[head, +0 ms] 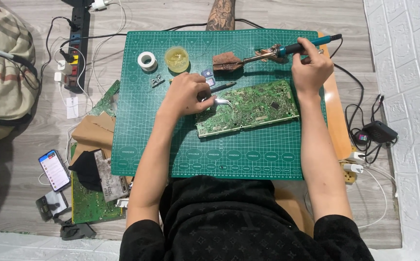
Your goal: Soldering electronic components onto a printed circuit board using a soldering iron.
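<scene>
Both hands work over a green cutting mat (142,145) on the surface. Left hand (185,94) grips metal tweezers (221,101), their tips at the left end of a green circuit board (247,108) lying mid-mat. Right hand (310,67) is clenched around a blue-handled soldering iron (287,50), its tip resting on a brown sponge (227,62) (far side of the board). A white tape roll (147,61) and yellowish pot (176,58) sit far left.

lit phone screen (54,169), white-blue, on floor left of green cutting mat (137,145).
</scene>
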